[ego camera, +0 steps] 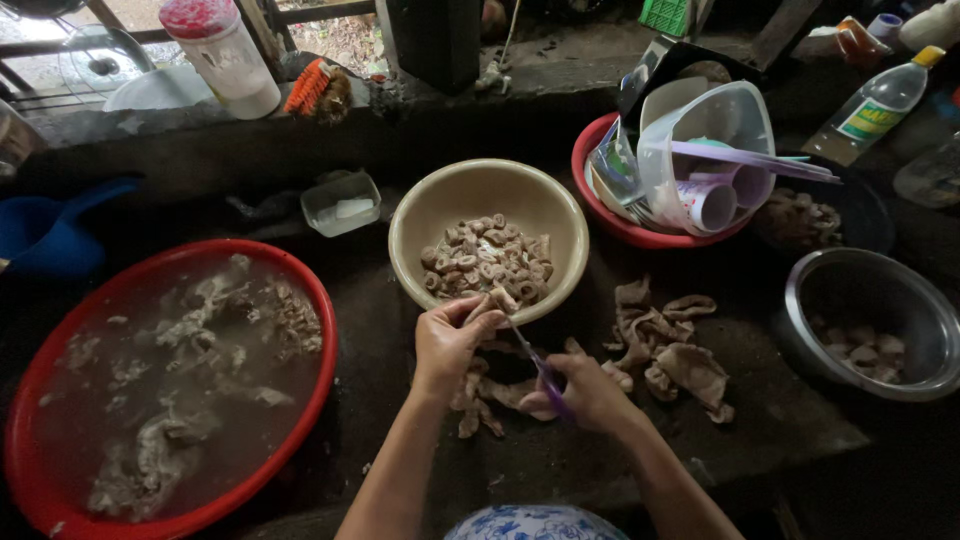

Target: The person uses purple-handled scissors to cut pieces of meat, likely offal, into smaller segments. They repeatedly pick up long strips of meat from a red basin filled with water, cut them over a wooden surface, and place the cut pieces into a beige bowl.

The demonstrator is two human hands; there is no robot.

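Observation:
My left hand (450,340) pinches a strip of pale offal (500,298) at the near rim of a beige bowl (440,205) that holds several cut ring-shaped pieces. My right hand (590,392) grips purple-handled scissors (535,362), whose blades point up towards that strip. More uncut offal (490,392) lies on the dark counter between and below my hands.
A big red basin (300,285) of murky water and offal sits at left. A pile of offal (670,345) lies to the right, beside a steel bowl (930,320) with a few pieces. Behind stand a red bowl (590,150) of plastic cups, a small clear tub (340,200) and bottles (870,105).

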